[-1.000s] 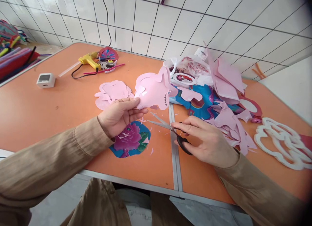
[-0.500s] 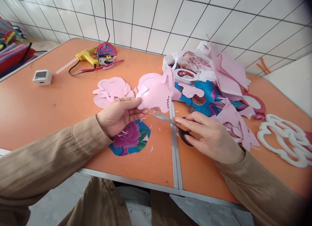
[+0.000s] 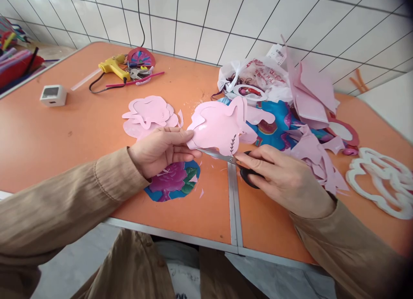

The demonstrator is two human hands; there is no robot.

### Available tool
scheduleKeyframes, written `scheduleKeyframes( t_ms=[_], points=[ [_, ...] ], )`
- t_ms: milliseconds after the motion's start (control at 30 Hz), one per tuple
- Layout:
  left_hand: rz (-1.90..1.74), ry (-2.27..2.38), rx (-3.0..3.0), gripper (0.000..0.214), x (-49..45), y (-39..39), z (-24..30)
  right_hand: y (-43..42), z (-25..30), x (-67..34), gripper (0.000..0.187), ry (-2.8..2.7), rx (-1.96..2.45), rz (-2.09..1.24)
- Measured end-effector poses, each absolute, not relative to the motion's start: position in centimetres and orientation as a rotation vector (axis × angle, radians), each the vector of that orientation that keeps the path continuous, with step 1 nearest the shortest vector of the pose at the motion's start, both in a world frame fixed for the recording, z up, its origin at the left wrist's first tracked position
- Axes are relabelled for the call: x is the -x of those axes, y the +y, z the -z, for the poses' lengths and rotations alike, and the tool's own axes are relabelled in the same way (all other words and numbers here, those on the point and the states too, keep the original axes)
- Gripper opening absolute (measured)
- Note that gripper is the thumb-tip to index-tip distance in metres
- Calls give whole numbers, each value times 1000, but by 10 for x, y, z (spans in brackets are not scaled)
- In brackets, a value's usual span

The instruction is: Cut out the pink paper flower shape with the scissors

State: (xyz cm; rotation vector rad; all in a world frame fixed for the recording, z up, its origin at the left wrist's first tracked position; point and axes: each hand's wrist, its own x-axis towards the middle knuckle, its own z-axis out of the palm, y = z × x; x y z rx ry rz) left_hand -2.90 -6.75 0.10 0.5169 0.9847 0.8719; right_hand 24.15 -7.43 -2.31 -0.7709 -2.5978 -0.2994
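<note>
Pinched between the thumb and fingers of my left hand [image 3: 163, 150] is a pink paper cutout [image 3: 216, 127] with wavy edges and a small dark leaf print near its lower right. My right hand [image 3: 279, 176] grips black-handled scissors [image 3: 251, 177], whose blades lie along the lower edge of the cutout; the paper partly hides them. Below my left hand, a round blue piece with a purple flower [image 3: 169, 185] lies on the table. A stack of similar pink cutouts [image 3: 150, 112] rests just behind that hand.
Pink scraps [image 3: 311, 155] and folded pink sheets [image 3: 312, 94] lie to the right, near a plastic bag [image 3: 274, 77]. White scalloped frames [image 3: 380, 183] are at far right. A yellow glue gun [image 3: 112, 67] and a small white box [image 3: 53, 95] sit at the back left of the orange table [image 3: 90, 144].
The pink cutout has shifted to the right and turned slightly in my left hand. My right hand and the scissors have moved a little right, and the blades look more closed.
</note>
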Motion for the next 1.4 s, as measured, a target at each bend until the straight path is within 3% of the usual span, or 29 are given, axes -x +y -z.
scheduleKeyframes(
  t_ms=[433, 1400],
  points=[
    [-846, 957, -565, 36, 28, -68, -2, -77, 21, -242, 33, -2567, 750, 368],
    [-873, 877, -707, 32, 34, -69, 0, -85, 11, -236, 27, -2532, 845, 470]
  ],
)
